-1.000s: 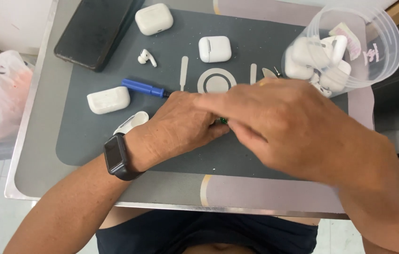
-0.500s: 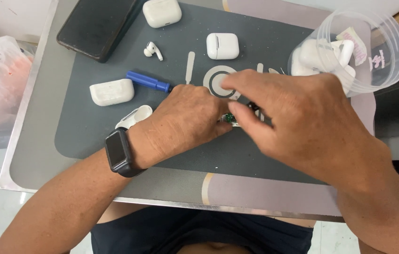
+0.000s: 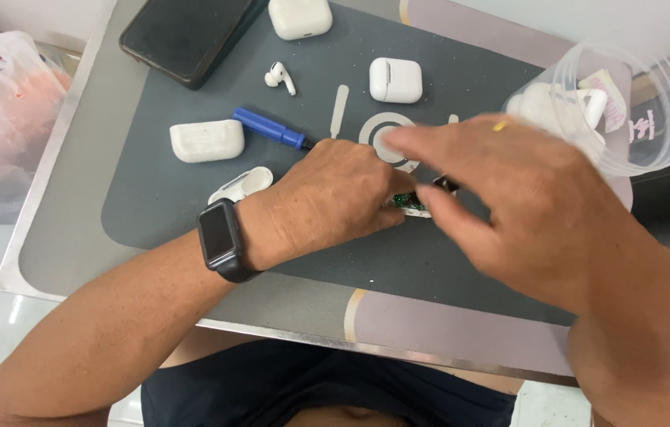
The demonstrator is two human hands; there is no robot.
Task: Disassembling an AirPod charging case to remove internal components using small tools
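Note:
My left hand (image 3: 327,198), with a black watch on the wrist, rests on the dark grey mat (image 3: 161,190) and pinches a small green circuit board (image 3: 407,202). My right hand (image 3: 524,205) hovers just to its right, blurred, fingers spread, the fingertips close to the board and a small dark part (image 3: 445,183). I cannot tell whether the right hand holds anything. A blue-handled screwdriver (image 3: 268,127) lies just beyond my left hand. An opened white case half (image 3: 241,184) sits beside my left wrist.
White earbud cases (image 3: 207,140), (image 3: 396,80), (image 3: 300,17) and a loose earbud (image 3: 279,77) lie on the mat, with a white pry stick (image 3: 339,110) and a round white ring (image 3: 386,134). A black phone (image 3: 184,35) is far left. A clear tub (image 3: 611,103) of cases stands right. A plastic bag (image 3: 3,103) hangs left.
My right hand has lifted and shifted right, its fingers spreading off the spot it covered. The small circuit board now shows at my left fingertips. The left hand has barely moved.

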